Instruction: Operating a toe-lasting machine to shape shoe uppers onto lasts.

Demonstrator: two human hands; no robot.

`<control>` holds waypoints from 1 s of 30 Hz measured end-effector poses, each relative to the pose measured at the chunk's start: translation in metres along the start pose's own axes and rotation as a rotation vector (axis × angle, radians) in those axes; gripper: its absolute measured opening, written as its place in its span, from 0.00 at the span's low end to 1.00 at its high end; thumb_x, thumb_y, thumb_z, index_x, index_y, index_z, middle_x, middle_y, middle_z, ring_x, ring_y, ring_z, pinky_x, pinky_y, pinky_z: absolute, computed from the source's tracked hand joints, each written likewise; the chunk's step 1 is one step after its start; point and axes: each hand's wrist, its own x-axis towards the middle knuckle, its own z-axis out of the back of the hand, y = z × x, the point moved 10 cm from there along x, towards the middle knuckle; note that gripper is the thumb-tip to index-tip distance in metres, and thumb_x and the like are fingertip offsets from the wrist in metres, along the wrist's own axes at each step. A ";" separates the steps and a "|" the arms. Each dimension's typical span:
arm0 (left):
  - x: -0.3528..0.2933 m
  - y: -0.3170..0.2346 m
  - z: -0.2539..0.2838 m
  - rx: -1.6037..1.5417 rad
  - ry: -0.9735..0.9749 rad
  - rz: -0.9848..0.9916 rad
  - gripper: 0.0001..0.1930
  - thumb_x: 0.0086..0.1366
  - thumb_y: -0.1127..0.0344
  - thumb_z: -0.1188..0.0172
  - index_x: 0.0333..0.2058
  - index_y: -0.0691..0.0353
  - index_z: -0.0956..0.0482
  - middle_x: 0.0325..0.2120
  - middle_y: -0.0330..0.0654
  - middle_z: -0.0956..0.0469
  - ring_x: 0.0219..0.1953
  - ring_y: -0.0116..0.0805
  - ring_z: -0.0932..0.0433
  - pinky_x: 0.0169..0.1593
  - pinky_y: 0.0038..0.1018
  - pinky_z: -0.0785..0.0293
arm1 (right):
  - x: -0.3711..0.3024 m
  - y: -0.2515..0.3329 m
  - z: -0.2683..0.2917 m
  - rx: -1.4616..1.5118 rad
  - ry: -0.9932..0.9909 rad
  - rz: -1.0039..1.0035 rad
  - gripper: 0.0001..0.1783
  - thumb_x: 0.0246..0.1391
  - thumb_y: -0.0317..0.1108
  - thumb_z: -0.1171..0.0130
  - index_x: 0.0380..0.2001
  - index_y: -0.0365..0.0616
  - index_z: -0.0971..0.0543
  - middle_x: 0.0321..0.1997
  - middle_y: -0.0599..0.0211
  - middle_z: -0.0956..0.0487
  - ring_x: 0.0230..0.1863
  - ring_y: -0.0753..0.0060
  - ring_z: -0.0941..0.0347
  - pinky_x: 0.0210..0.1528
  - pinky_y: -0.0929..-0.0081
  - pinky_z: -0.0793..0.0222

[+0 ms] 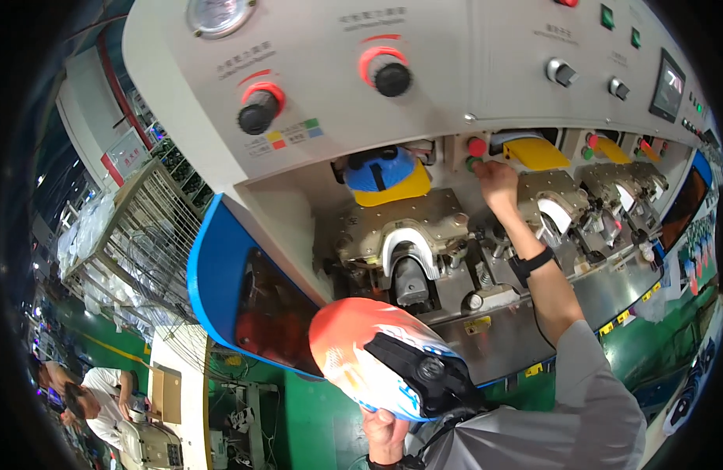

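In the head view, your left hand (383,431) grasps an orange, white and blue shoe upper (350,345) before the machine (471,78), near its front edge's left corner, while your right hand (498,185), fingers curled in, is at the green button (473,164) beneath a red button (477,146).

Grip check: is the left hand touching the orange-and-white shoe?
Touching. The head view shows the left hand gripping the shoe by its lower edge in the picture.
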 end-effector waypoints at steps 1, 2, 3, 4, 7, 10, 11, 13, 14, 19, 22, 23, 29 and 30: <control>0.000 0.001 0.003 -0.014 0.037 -0.017 0.37 0.49 0.67 0.26 0.58 0.67 0.32 0.48 0.45 0.21 0.51 0.43 0.22 0.58 0.41 0.28 | -0.001 0.012 0.004 -0.032 -0.046 0.079 0.23 0.55 0.49 0.42 0.20 0.38 0.20 0.23 0.44 0.23 0.30 0.39 0.25 0.33 0.52 0.32; -0.003 0.003 0.002 -0.030 0.076 -0.032 0.38 0.50 0.66 0.26 0.59 0.66 0.33 0.50 0.45 0.22 0.53 0.44 0.23 0.61 0.43 0.31 | -0.003 0.014 0.005 -0.015 -0.011 0.068 0.24 0.56 0.50 0.44 0.21 0.38 0.20 0.24 0.44 0.24 0.31 0.37 0.26 0.33 0.51 0.32; -0.001 0.006 0.003 0.036 0.013 -0.054 0.40 0.51 0.63 0.26 0.61 0.65 0.35 0.55 0.45 0.25 0.57 0.43 0.27 0.64 0.44 0.35 | -0.007 0.022 0.003 0.018 0.063 0.132 0.22 0.56 0.49 0.43 0.24 0.39 0.19 0.23 0.47 0.22 0.28 0.43 0.25 0.31 0.55 0.31; 0.001 0.013 -0.007 0.034 0.022 -0.050 0.40 0.51 0.63 0.26 0.61 0.65 0.35 0.55 0.45 0.25 0.57 0.43 0.27 0.64 0.44 0.35 | -0.013 0.029 0.009 0.043 0.129 0.196 0.20 0.57 0.47 0.42 0.26 0.39 0.18 0.23 0.51 0.20 0.25 0.49 0.23 0.29 0.59 0.30; 0.004 0.022 -0.023 0.134 -0.066 -0.144 0.43 0.51 0.59 0.26 0.63 0.63 0.38 0.59 0.43 0.30 0.62 0.42 0.33 0.68 0.44 0.43 | -0.111 0.097 0.050 1.004 0.826 -0.105 0.13 0.54 0.39 0.33 0.37 0.40 0.18 0.32 0.70 0.19 0.26 0.87 0.28 0.28 0.81 0.30; 0.010 0.057 -0.058 0.105 -0.018 -0.158 0.44 0.51 0.58 0.26 0.64 0.62 0.39 0.59 0.43 0.30 0.61 0.43 0.32 0.68 0.44 0.44 | -0.184 0.125 0.161 0.975 0.876 0.507 0.31 0.43 0.49 0.26 0.47 0.42 0.20 0.47 0.65 0.21 0.33 0.79 0.26 0.29 0.82 0.30; 0.012 0.079 -0.075 0.150 -0.015 -0.156 0.45 0.52 0.55 0.26 0.64 0.62 0.39 0.60 0.43 0.30 0.61 0.42 0.32 0.68 0.44 0.44 | -0.190 0.115 0.188 0.917 0.845 0.442 0.34 0.40 0.48 0.24 0.50 0.42 0.21 0.50 0.63 0.23 0.35 0.76 0.25 0.29 0.81 0.30; 0.010 0.122 -0.105 0.115 0.017 -0.085 0.44 0.51 0.55 0.25 0.62 0.62 0.37 0.58 0.41 0.29 0.60 0.41 0.31 0.66 0.41 0.40 | -0.195 0.090 0.223 0.852 0.479 0.588 0.28 0.40 0.41 0.24 0.44 0.40 0.21 0.45 0.61 0.21 0.35 0.70 0.24 0.30 0.78 0.29; 0.009 0.142 -0.118 0.090 0.025 -0.055 0.42 0.50 0.56 0.24 0.61 0.61 0.35 0.55 0.40 0.28 0.58 0.39 0.30 0.64 0.38 0.37 | -0.194 0.074 0.241 0.812 0.334 0.645 0.25 0.41 0.40 0.25 0.41 0.40 0.21 0.42 0.61 0.21 0.35 0.67 0.23 0.31 0.76 0.29; 0.014 0.186 -0.182 -0.149 0.318 0.068 0.37 0.59 0.47 0.35 0.62 0.59 0.36 0.49 0.40 0.25 0.56 0.39 0.30 0.66 0.42 0.41 | -0.129 0.014 0.329 0.614 0.024 0.615 0.18 0.45 0.33 0.28 0.36 0.36 0.23 0.37 0.58 0.21 0.35 0.59 0.23 0.36 0.68 0.26; 0.007 0.198 -0.168 0.012 0.121 -0.010 0.37 0.59 0.49 0.34 0.60 0.63 0.38 0.43 0.44 0.26 0.51 0.42 0.29 0.63 0.40 0.38 | -0.072 -0.029 0.323 0.439 -0.099 0.605 0.15 0.47 0.30 0.31 0.37 0.35 0.24 0.39 0.56 0.23 0.36 0.56 0.24 0.38 0.67 0.26; 0.003 0.207 -0.172 0.004 0.131 0.007 0.37 0.59 0.49 0.34 0.60 0.63 0.38 0.43 0.44 0.26 0.51 0.42 0.29 0.63 0.40 0.38 | -0.053 -0.044 0.310 0.358 -0.051 0.601 0.15 0.47 0.28 0.32 0.37 0.35 0.23 0.38 0.57 0.24 0.36 0.54 0.24 0.38 0.67 0.26; -0.003 0.206 -0.130 -0.006 0.105 0.033 0.41 0.46 0.64 0.40 0.61 0.67 0.42 0.43 0.52 0.29 0.50 0.47 0.31 0.64 0.45 0.42 | -0.014 -0.085 0.222 0.119 0.087 0.506 0.12 0.47 0.28 0.35 0.36 0.39 0.23 0.36 0.59 0.25 0.37 0.50 0.25 0.38 0.60 0.27; -0.006 0.206 -0.129 -0.035 0.113 0.080 0.41 0.46 0.66 0.40 0.62 0.67 0.42 0.44 0.52 0.29 0.51 0.48 0.32 0.64 0.44 0.41 | -0.010 -0.075 0.214 0.113 0.097 0.511 0.11 0.48 0.29 0.36 0.36 0.39 0.22 0.37 0.59 0.25 0.37 0.49 0.25 0.38 0.58 0.28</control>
